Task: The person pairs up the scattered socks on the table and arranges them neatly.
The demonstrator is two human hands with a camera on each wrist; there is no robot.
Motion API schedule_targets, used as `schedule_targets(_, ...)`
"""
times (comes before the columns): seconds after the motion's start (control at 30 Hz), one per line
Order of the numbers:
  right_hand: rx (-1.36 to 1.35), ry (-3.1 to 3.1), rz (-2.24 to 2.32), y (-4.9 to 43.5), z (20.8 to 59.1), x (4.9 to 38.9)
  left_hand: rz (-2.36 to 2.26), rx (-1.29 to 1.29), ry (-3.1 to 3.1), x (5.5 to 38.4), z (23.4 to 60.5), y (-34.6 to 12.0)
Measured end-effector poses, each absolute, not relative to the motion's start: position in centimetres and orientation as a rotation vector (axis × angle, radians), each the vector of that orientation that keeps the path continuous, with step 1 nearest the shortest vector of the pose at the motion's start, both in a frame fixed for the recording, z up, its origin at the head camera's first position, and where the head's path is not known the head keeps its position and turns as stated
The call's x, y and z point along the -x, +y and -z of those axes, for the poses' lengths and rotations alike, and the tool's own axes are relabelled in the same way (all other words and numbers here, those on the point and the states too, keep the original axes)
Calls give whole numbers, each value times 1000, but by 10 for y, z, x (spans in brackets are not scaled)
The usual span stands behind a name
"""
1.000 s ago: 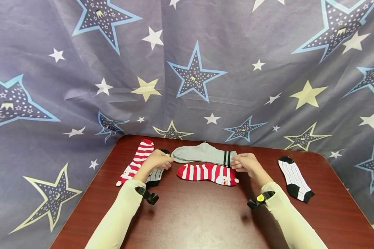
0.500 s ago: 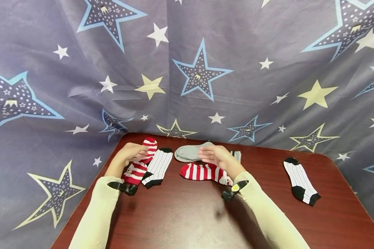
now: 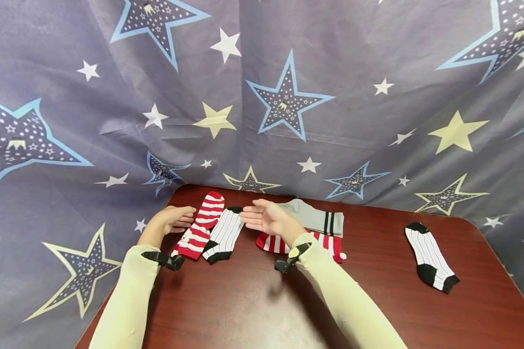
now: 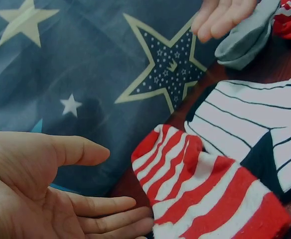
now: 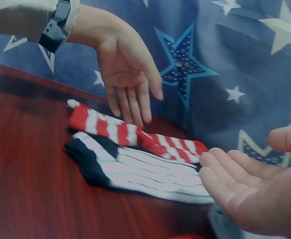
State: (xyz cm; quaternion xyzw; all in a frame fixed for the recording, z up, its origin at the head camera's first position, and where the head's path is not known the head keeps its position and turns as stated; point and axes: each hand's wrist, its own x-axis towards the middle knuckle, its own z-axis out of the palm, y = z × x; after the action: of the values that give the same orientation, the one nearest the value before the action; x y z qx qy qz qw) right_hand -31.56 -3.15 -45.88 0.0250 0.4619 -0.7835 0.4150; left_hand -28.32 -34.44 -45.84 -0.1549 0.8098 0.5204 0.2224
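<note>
My left hand [image 3: 171, 222], fingers straight and palm facing inward, is at the left side of a red-and-white striped sock [image 3: 202, 224]; in the left wrist view its fingertips come right up to that sock. Beside the striped sock lies a white sock with thin black lines and black toe and heel [image 3: 223, 235]. My right hand [image 3: 268, 218], also with straight fingers and holding nothing, hovers by the white sock's right edge. It partly covers a grey sock with two black bands [image 3: 316, 216] and a second red-and-white striped sock [image 3: 332, 245] lying in front of it.
Another white sock with black lines [image 3: 430, 257] lies alone at the table's right. The brown table [image 3: 227, 310] meets a star-printed curtain [image 3: 192, 87] at its back and left edges.
My left hand has moved left from above the white sock to the striped sock's outer side. My right hand has left the grey sock's cuff and swung left, its fingers straightening.
</note>
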Motion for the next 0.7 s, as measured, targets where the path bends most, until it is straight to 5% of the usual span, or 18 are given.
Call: schedule_targets(0.7,-249,1035,1986,-110,492,300,-1427,451,2105,292,463,-365)
